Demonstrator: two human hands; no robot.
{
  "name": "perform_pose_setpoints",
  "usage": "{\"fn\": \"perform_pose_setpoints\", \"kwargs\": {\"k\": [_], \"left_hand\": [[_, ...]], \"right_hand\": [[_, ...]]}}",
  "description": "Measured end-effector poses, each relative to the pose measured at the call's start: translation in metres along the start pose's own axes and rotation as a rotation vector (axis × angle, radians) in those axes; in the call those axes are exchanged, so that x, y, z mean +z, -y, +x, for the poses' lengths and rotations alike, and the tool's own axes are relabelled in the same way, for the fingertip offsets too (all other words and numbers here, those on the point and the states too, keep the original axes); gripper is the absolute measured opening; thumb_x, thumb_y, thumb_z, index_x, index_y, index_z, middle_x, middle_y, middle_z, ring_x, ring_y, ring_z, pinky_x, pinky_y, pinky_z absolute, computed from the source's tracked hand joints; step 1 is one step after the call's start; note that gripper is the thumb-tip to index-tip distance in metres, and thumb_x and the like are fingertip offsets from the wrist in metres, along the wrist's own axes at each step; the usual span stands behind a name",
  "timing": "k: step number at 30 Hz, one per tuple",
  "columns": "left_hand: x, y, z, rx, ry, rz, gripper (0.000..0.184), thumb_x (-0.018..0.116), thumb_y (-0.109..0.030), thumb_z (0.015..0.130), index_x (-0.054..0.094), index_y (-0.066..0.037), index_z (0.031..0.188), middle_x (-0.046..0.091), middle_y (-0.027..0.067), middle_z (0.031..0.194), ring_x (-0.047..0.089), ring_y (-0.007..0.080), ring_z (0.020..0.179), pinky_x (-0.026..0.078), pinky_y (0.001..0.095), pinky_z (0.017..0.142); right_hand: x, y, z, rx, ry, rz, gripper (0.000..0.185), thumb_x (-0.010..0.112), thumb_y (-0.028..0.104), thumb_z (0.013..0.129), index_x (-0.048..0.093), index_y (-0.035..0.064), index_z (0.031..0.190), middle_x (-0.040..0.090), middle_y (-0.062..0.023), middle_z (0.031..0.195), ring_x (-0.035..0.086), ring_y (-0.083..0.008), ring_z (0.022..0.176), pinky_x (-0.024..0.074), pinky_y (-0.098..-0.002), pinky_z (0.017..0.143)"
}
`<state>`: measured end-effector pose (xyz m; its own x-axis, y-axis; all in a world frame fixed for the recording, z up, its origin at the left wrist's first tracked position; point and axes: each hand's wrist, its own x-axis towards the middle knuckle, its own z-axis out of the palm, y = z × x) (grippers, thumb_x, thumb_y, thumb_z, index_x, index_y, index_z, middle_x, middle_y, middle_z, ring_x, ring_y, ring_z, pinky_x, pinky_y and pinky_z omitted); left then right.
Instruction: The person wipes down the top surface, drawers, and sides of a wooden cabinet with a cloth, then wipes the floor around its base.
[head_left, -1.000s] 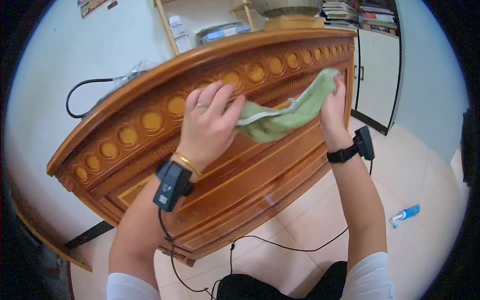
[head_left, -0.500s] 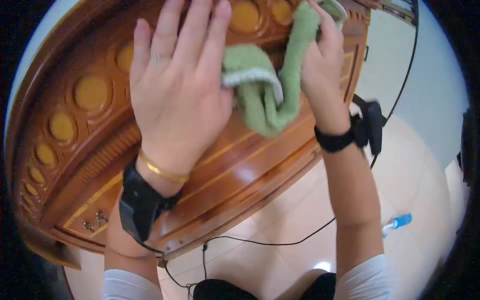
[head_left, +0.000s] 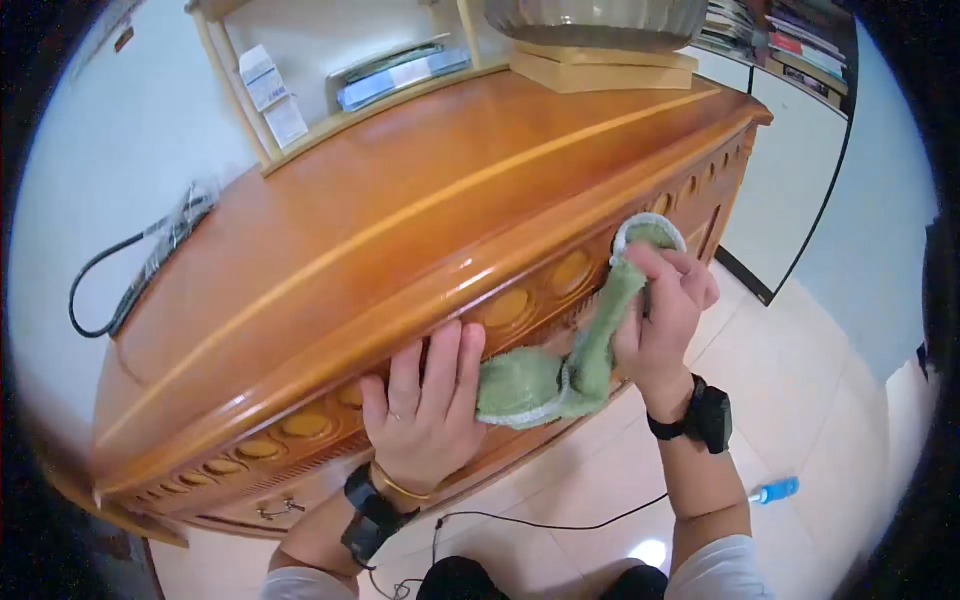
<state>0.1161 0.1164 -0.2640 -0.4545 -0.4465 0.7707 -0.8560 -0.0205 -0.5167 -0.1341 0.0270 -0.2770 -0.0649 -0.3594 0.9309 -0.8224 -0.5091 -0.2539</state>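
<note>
A green cloth with a white edge (head_left: 590, 365) hangs in folds before the carved front of a wooden cabinet (head_left: 330, 250). My right hand (head_left: 665, 310) is closed round the cloth's upper right part. My left hand (head_left: 425, 400) lies with fingers stretched out on the carved front, just under the top's edge. The cloth's left end lies beside this hand, near the thumb side; whether the thumb holds it is hidden. Both wrists carry black devices.
On the cabinet top stand a glass vessel on a wooden base (head_left: 600, 72) and a wooden rack (head_left: 240, 90) with boxes. A bagged black cable (head_left: 160, 255) lies at the left end. A black cord (head_left: 560, 526) and a blue-handled brush (head_left: 775, 490) are on the floor.
The view has shifted so that the cabinet's top now shows. Both hands and the cloth appear lower in the picture, and the cloth's folds have changed. My right hand still holds the cloth.
</note>
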Motion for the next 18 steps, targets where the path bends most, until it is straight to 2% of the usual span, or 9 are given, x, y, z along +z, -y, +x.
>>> {"fn": "perform_pose_setpoints", "kwargs": {"k": [1,2,4,6,8,11,12,15,18], "left_hand": [[0.001,0.001,-0.005,0.015,-0.013,-0.001,0.054,0.050,-0.044,0.096,0.067,-0.014,0.136,0.056,0.0109,0.149,0.044,0.0387,0.141,0.013,0.0600,0.123],[-0.002,0.003,-0.007,0.032,0.046,-0.001,0.053,0.053,-0.042,0.094,0.067,-0.013,0.136,0.057,0.0110,0.148,0.046,0.0402,0.139,0.017,0.0617,0.120],[-0.001,0.004,-0.008,0.045,0.032,0.022,0.053,0.054,-0.043,0.094,0.067,-0.013,0.135,0.057,0.0104,0.148,0.047,0.0399,0.137,0.021,0.0626,0.117],[-0.004,-0.001,-0.005,-0.040,0.000,-0.050,0.041,0.056,-0.029,0.093,0.074,-0.018,0.128,0.063,0.0013,0.138,0.051,0.0291,0.134,0.038,0.0518,0.109],[-0.006,0.001,-0.007,-0.025,0.090,-0.161,0.051,0.060,-0.036,0.086,0.070,-0.017,0.131,0.064,0.0007,0.133,0.054,0.0281,0.117,0.040,0.0511,0.096],[-0.008,0.009,0.001,0.056,0.158,-0.228,0.060,0.061,-0.036,0.080,0.066,-0.016,0.136,0.064,-0.0039,0.126,0.055,0.0224,0.102,0.040,0.0449,0.081],[-0.008,0.006,0.000,0.068,0.160,-0.240,0.060,0.060,-0.035,0.081,0.066,-0.015,0.138,0.064,-0.0039,0.129,0.055,0.0220,0.104,0.041,0.0447,0.083],[0.004,-0.007,-0.017,0.154,0.138,-0.124,0.058,0.056,-0.031,0.086,0.063,-0.012,0.141,0.062,-0.0014,0.137,0.055,0.0231,0.116,0.042,0.0461,0.094],[0.000,-0.005,-0.004,0.106,0.114,-0.271,0.055,0.052,-0.027,0.091,0.061,-0.009,0.143,0.058,0.0032,0.145,0.053,0.0263,0.129,0.039,0.0486,0.108]], "right_hand": [[0.001,-0.002,0.001,-0.055,-0.019,-0.035,0.047,0.056,-0.008,0.071,0.069,0.0099,0.113,0.072,-0.0105,0.115,0.058,-0.0306,0.112,0.0307,-0.0424,0.103],[0.001,-0.004,0.004,-0.112,-0.039,-0.072,0.050,0.053,-0.010,0.070,0.069,0.0084,0.113,0.072,-0.0102,0.114,0.058,-0.0314,0.111,0.0276,-0.0426,0.105],[0.001,-0.003,0.011,-0.150,-0.043,-0.126,0.050,0.055,-0.008,0.071,0.068,0.0076,0.116,0.072,-0.0102,0.118,0.058,-0.0301,0.111,0.0292,-0.0423,0.103],[0.003,0.004,0.005,-0.121,-0.026,-0.162,0.050,0.056,-0.007,0.072,0.067,0.0070,0.118,0.071,-0.0101,0.120,0.057,-0.0297,0.112,0.0303,-0.0421,0.102],[0.010,0.015,-0.012,-0.027,-0.008,-0.174,0.050,0.057,-0.005,0.073,0.066,0.0067,0.121,0.071,-0.0096,0.118,0.057,-0.0303,0.111,0.0309,-0.0419,0.102],[0.011,0.032,-0.013,0.095,-0.066,-0.180,0.040,0.063,0.006,0.079,0.067,0.0098,0.118,0.070,-0.0107,0.105,0.058,-0.0302,0.103,0.0319,-0.0439,0.101],[0.007,0.035,-0.008,0.068,-0.066,-0.209,0.034,0.063,0.013,0.085,0.066,0.0073,0.119,0.065,-0.0140,0.097,0.058,-0.0296,0.095,0.0372,-0.0430,0.094],[0.002,0.032,-0.001,0.216,0.024,0.086,0.029,0.063,0.016,0.092,0.065,0.0056,0.119,0.066,-0.0126,0.096,0.061,-0.0263,0.089,0.0469,-0.0403,0.083],[-0.007,0.032,0.005,0.734,0.007,0.983,0.030,0.059,0.024,0.100,0.064,0.0048,0.122,0.069,-0.0114,0.100,0.067,-0.0249,0.091,0.0557,-0.0387,0.077]]}}
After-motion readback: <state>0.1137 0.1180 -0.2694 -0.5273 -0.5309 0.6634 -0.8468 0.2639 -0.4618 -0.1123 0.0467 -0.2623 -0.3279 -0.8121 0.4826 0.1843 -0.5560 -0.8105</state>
